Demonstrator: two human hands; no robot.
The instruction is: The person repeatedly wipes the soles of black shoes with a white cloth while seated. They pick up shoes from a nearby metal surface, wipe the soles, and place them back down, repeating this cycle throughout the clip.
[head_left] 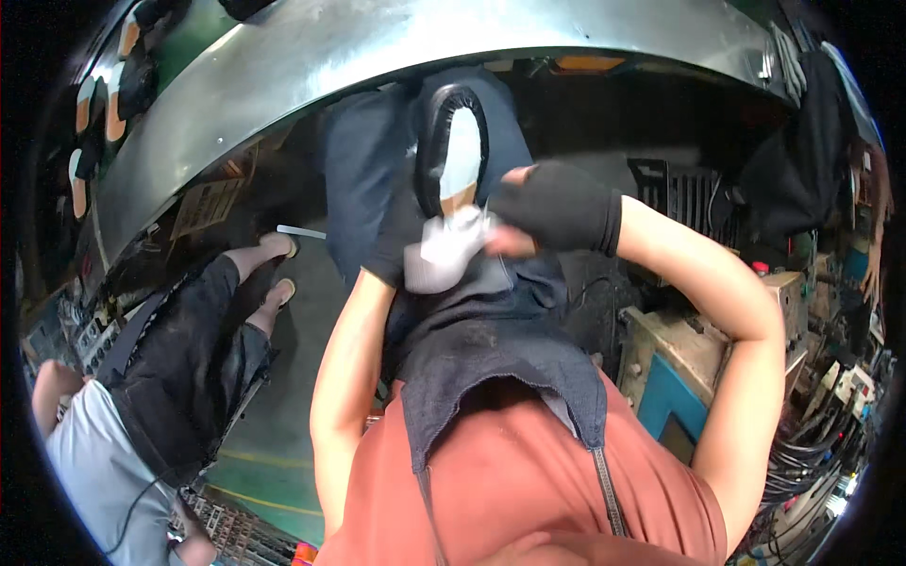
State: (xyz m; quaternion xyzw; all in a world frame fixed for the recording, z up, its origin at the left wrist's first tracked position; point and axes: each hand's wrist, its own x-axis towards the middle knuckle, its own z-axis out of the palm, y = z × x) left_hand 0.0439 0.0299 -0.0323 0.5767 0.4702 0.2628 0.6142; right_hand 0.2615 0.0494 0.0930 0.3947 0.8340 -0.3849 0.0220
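A black shoe upper rests sole side up between my thighs, its toe pointing away from me. A pale insole board with a tan heel end fills its underside. My left hand, in a black fingerless glove, lies along the shoe's left side near the heel, its fingers largely hidden. A bunched white cloth, smeared by motion, covers the heel end. My right hand, in a matching black glove, reaches in from the right, its blurred fingers closed at the cloth's edge.
A curved metal bench runs across in front of me. Shoe parts stand at far left. A co-worker in a dark apron is on my left. At right are a machine with a blue panel, cables and hanging dark cloth.
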